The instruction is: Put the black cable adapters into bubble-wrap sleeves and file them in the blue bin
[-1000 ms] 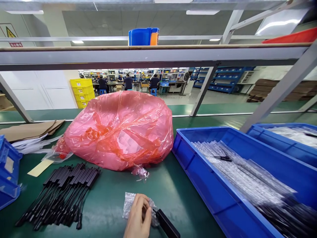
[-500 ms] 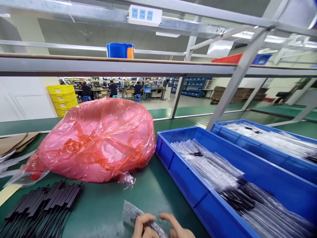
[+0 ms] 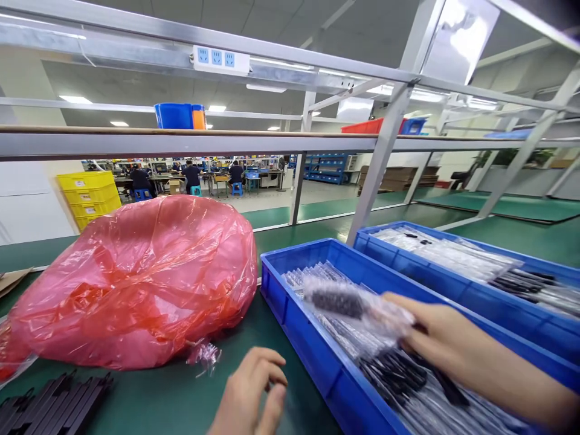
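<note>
- Head view: right hand (image 3: 428,326) pinches clear bubble-wrap sleeve, black bar inside (image 3: 338,302), now above long blue plastic tray (image 3: 294,326); was over smooth green tabletop (image 3: 176,402).
- Left hand (image 3: 251,389) has let go, fingers loosely curled, empty.
- Handling's shifted trayward, one-handed.

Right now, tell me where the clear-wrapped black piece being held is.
In the head view, the wrapped piece is right of centre, held by the right hand over the nearer blue bin, right of the pink bag.
</note>
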Demonstrator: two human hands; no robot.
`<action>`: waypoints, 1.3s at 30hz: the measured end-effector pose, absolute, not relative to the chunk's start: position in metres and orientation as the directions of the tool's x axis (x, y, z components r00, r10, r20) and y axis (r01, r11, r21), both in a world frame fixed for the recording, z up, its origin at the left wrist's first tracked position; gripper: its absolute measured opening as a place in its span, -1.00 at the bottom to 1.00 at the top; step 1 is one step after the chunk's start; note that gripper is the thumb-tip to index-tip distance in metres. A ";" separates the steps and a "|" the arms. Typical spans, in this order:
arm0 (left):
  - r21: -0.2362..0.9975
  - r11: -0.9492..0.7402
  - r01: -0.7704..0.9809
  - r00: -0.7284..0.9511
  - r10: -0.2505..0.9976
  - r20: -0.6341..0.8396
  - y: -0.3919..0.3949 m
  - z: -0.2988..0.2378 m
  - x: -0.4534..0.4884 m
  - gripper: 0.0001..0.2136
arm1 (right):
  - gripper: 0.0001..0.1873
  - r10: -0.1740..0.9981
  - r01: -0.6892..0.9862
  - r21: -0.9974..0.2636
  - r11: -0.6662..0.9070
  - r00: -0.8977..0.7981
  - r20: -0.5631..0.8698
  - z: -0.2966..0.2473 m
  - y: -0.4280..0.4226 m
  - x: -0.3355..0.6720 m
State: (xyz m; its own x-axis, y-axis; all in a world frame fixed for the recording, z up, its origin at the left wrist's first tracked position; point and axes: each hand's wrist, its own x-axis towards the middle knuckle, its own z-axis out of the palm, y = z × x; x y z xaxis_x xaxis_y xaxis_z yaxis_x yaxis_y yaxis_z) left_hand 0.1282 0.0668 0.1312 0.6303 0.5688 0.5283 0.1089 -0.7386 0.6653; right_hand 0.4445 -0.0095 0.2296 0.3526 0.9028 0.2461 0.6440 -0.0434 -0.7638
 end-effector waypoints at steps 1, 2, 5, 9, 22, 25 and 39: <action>0.639 -0.756 0.144 0.659 0.555 0.508 0.081 0.140 0.134 -0.77 | -0.77 0.926 0.750 -0.662 -0.011 0.258 0.276 0.236 0.007 0.462; 0.614 -0.766 0.189 0.683 0.552 0.479 0.095 0.149 0.140 -0.79 | -0.74 0.940 0.811 -0.585 0.003 0.198 0.278 0.238 0.024 0.478; 0.517 -0.798 0.310 0.725 0.550 0.414 0.135 0.168 0.162 -0.78 | -0.65 0.961 0.852 -0.523 0.015 0.133 0.244 0.225 0.067 0.520; 0.256 -0.880 0.399 0.793 0.472 0.385 0.184 0.192 0.197 -0.74 | -0.66 0.965 0.851 -0.525 -0.003 0.141 0.222 0.189 0.096 0.556; -0.070 -0.884 0.462 0.846 0.463 -0.265 0.288 0.207 0.352 -0.84 | -0.79 0.954 0.869 -0.493 -0.052 0.190 0.234 0.171 0.090 0.566; -0.088 -0.866 0.492 0.747 0.472 -0.467 0.300 0.197 0.367 -0.77 | -0.79 0.954 0.864 -0.501 -0.049 0.189 0.232 0.174 0.089 0.568; -0.130 -0.823 0.553 0.626 0.513 -0.588 0.306 0.183 0.366 -0.67 | -0.77 0.961 0.846 -0.530 -0.064 0.194 0.195 0.179 0.084 0.571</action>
State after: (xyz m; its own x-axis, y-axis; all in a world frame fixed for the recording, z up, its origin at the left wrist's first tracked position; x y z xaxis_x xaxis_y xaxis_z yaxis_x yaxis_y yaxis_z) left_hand 0.3658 0.3059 0.1832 0.6257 0.5130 -0.5876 0.5531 -0.8230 -0.1296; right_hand 0.5708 0.0842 0.1792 0.1945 0.9614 0.1949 0.8458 -0.0638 -0.5296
